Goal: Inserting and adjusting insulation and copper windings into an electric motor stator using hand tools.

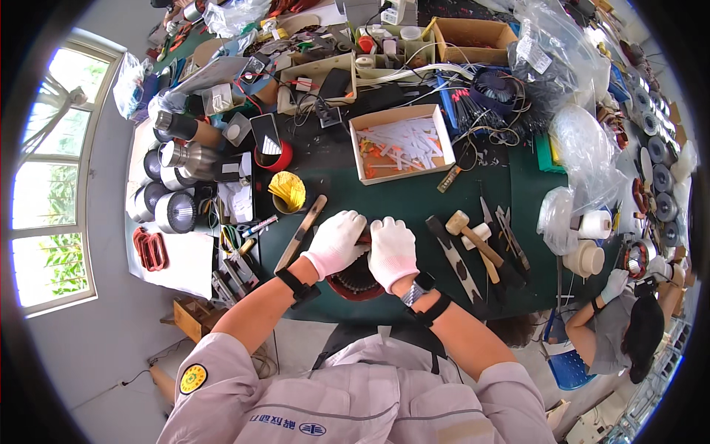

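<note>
A round motor stator [358, 286] with dark slots and a reddish-brown winding lies on the green mat close to my body. Both my hands wear white gloves with pinkish cuffs. My left hand [336, 243] grips the stator's left far side with curled fingers. Opposite it, my right hand [393, 250] is closed over the right far side. The gloves cover much of the ring, and my fingertips are hidden. A wooden strip [302, 232] lies just left of my left hand. Two mallets [482, 244] rest to the right of my right hand.
Scissors [512, 235] and a dark-and-light tool [457, 260] flank the mallets. Beyond my hands stand a box of paper strips [403, 144] and a can of yellow slips [288, 191]. Red wire coils [151, 249] lie left. A co-worker [629, 325] sits at the right.
</note>
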Demonstrator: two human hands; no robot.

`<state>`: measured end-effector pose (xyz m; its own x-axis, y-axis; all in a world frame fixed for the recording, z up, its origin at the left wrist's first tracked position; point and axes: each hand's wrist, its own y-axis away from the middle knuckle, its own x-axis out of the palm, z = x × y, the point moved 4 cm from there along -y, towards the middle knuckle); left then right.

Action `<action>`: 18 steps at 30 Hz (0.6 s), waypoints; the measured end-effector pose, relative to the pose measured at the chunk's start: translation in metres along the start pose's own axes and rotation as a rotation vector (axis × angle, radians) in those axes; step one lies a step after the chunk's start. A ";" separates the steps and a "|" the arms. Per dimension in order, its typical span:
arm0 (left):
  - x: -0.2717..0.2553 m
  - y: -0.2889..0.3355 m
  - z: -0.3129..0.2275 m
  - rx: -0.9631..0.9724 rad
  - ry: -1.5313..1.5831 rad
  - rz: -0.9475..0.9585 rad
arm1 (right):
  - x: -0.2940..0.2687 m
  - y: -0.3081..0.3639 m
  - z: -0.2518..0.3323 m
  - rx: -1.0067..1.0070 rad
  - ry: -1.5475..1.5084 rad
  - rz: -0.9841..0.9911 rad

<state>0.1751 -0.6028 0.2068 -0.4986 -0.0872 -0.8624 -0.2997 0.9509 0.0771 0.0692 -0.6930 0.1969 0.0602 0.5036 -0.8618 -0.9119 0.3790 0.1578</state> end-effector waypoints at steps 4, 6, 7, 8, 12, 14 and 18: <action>-0.001 0.003 0.004 0.012 0.044 -0.037 | 0.001 -0.006 0.000 -0.147 -0.077 -0.088; -0.002 0.003 0.005 0.040 0.085 -0.057 | 0.005 -0.008 -0.004 -0.171 -0.120 -0.086; -0.002 0.002 0.007 0.051 0.094 -0.066 | 0.004 -0.011 -0.004 -0.187 -0.168 -0.092; -0.001 0.001 0.010 0.066 0.113 -0.062 | 0.002 -0.013 -0.004 -0.204 -0.213 -0.100; -0.002 -0.005 0.009 0.200 0.146 -0.028 | 0.011 0.003 -0.005 -0.052 -0.195 -0.186; -0.013 0.000 0.005 0.239 0.170 -0.013 | 0.016 0.022 -0.003 0.062 -0.138 -0.254; -0.034 0.048 0.015 -0.239 0.144 0.023 | 0.008 0.050 0.001 0.267 0.058 -0.222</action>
<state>0.1899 -0.5495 0.2318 -0.6128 -0.1243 -0.7804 -0.4617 0.8578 0.2258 0.0246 -0.6693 0.1981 0.2155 0.3443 -0.9138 -0.7404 0.6677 0.0769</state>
